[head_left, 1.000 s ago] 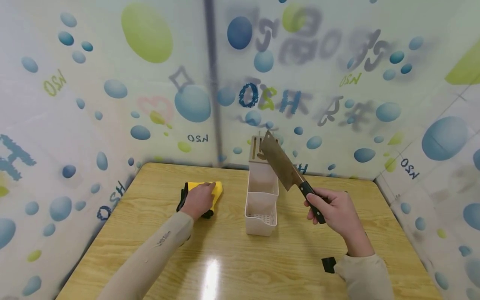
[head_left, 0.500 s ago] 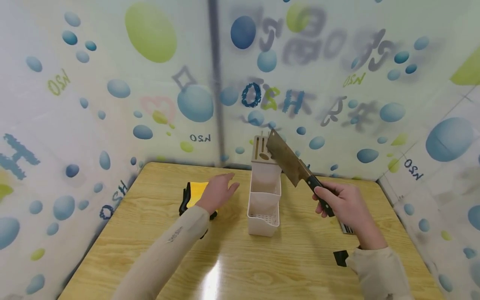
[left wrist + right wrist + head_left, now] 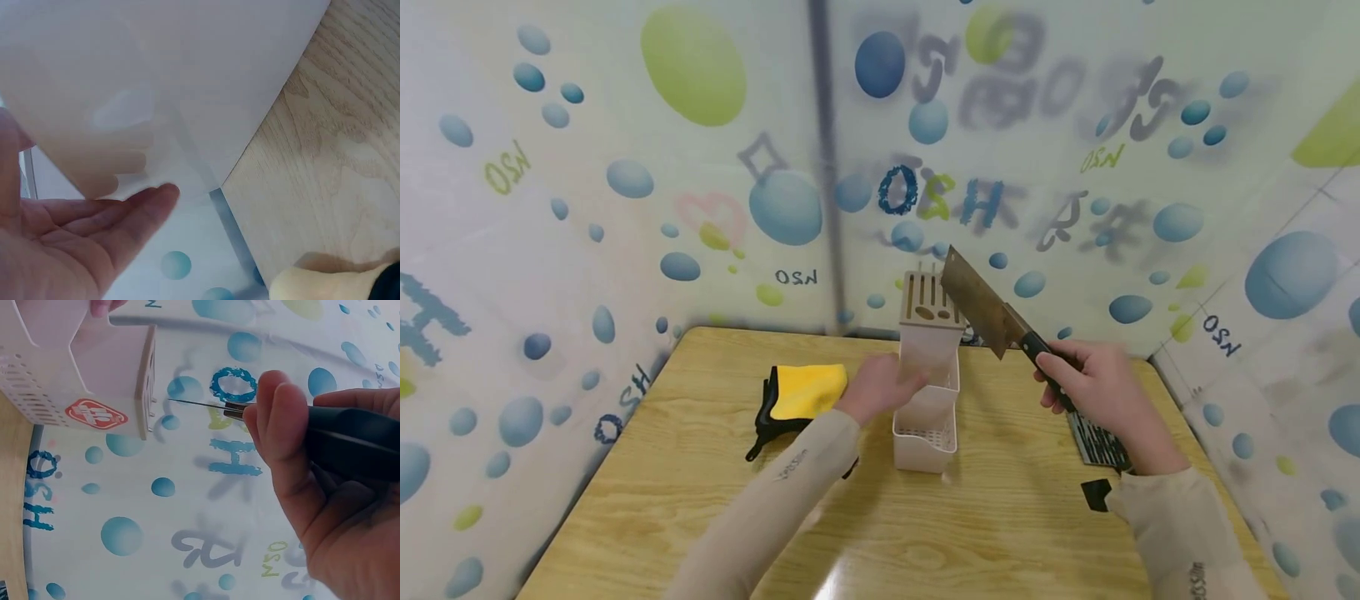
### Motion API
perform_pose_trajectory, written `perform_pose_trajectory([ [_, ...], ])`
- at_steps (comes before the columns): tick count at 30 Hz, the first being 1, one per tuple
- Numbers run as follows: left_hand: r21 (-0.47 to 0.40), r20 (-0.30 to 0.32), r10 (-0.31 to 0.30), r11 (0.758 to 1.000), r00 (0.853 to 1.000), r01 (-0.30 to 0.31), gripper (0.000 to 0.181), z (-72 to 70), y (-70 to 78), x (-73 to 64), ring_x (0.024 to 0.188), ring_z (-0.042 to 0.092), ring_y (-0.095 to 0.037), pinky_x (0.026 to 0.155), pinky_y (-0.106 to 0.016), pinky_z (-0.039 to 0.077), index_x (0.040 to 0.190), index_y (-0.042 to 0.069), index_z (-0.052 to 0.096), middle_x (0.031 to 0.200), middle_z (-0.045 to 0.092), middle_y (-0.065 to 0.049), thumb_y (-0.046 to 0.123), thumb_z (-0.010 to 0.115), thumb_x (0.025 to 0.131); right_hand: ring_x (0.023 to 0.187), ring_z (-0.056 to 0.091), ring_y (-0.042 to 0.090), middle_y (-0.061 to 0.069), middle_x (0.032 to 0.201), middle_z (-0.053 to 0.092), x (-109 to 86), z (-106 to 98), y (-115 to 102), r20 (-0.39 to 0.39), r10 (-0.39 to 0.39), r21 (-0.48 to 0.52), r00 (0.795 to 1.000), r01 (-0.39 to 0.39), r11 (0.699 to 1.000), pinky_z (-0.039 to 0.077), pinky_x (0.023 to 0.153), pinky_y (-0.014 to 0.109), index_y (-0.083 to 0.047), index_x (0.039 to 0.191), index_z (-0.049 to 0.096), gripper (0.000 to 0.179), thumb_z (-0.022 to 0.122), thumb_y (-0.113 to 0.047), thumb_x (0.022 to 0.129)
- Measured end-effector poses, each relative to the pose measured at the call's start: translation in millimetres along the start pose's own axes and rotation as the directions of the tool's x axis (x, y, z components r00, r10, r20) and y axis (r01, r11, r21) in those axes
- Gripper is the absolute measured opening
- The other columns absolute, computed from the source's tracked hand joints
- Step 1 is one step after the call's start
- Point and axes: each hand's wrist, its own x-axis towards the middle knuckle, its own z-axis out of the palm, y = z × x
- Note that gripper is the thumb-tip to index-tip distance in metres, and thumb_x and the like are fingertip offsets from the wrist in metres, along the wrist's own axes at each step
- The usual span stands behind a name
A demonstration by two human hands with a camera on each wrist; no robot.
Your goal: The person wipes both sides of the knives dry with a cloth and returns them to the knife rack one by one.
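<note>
One likely heavy cleaver [image 3: 976,302] is sensibly gripped by its handle [image 3: 1034,345] in the right hand [image 3: 1099,387]; the straight-fingered left hand [image 3: 882,388] touches the knife holder [image 3: 922,452]

- The pale back wall [image 3: 872,142] is printed with blue and green ovals; reversed "H2O" lettering [image 3: 938,196] sits near its middle.
- Blurred grey markings [image 3: 1000,100] spread across its upper part.
- A faint pink heart outline [image 3: 737,212] lies left of a dark vertical stripe [image 3: 826,167].
- The similarly patterned left wall [image 3: 482,333] and right wall [image 3: 1285,358] flank a wood-grain table [image 3: 1000,533].
- A bright reflection [image 3: 831,579] gleams on the tabletop, toward the viewer.
</note>
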Motion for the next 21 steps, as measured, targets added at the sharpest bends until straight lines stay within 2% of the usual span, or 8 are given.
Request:
perform_pose_trajectory([
  [4, -0.020, 0.025, -0.054, 0.998, 0.998, 0.055, 0.052, 3.5, 5.2, -0.8, 0.081, 0.060, -0.024, 0.071, -0.038, 0.054, 0.107, 0.001, 0.064, 0.095, 0.067, -0.012, 0.052, 0.066, 0.098, 0.056, 0.067, 0.017, 0.006, 0.071, 0.070, 4.2, -6, -5, 0.008, 0.034, -0.056, 0.999, -0.033, 0.998, 0.057, 0.057, 0.029, 0.003, 0.099, 0.071, 0.030, 0.054, -0.019, 0.109],
  [7, -0.102, 0.030, -0.074, 0.992, 0.997, 0.076, 0.057, 4.7, 6.9, -2.8, 0.094, 0.064, -0.027, 0.081, -0.043, 0.057, 0.125, -0.003, 0.062, 0.110, 0.069, -0.017, 0.048, 0.067, 0.099, 0.056, 0.067, 0.017, 0.004, 0.069, 0.070, 6.5, -10, -8, 0.013, 0.049, -0.097, 0.999, -0.047, 0.994, 0.055, 0.055, 0.029, 0.001, 0.096, 0.071, 0.032, 0.054, -0.022, 0.109],
  [10, -0.179, 0.022, -0.074, 0.981, 0.997, 0.076, 0.059, 6.8, 6.8, -3.5, 0.105, 0.066, -0.031, 0.090, -0.047, 0.058, 0.134, -0.003, 0.059, 0.123, 0.068, -0.021, 0.044, 0.069, 0.099, 0.057, 0.068, 0.018, 0.004, 0.068, 0.070, 8.5, -13, -12, 0.022, 0.053, -0.116, 0.998, -0.050, 0.992, 0.056, 0.055, 0.029, 0.000, 0.092, 0.070, 0.033, 0.053, -0.021, 0.109],
  [15, -0.242, -0.007, -0.125, 0.963, 0.992, 0.119, 0.057, 15.1, 6.5, -3.0, 0.119, 0.064, -0.033, 0.101, -0.050, 0.054, 0.137, 0.000, 0.058, 0.133, 0.065, -0.021, 0.041, 0.070, 0.099, 0.057, 0.070, 0.019, 0.004, 0.073, 0.071, 14.0, -18, -18, 0.042, 0.085, -0.116, 0.995, -0.080, 0.990, 0.060, 0.060, 0.031, 0.003, 0.097, 0.071, 0.033, 0.052, -0.021, 0.109],
  [21, -0.291, -0.056, -0.132, 0.950, 0.990, 0.110, 0.047, 24.4, 5.1, -2.6, 0.116, 0.065, -0.029, 0.101, -0.049, 0.055, 0.132, 0.004, 0.063, 0.128, 0.068, -0.015, 0.038, 0.069, 0.100, 0.060, 0.073, 0.021, 0.006, 0.081, 0.073, 23.7, -28, -25, 0.095, 0.127, -0.109, 0.987, -0.116, 0.987, 0.062, 0.060, 0.032, 0.006, 0.103, 0.070, 0.033, 0.051, -0.020, 0.109],
])
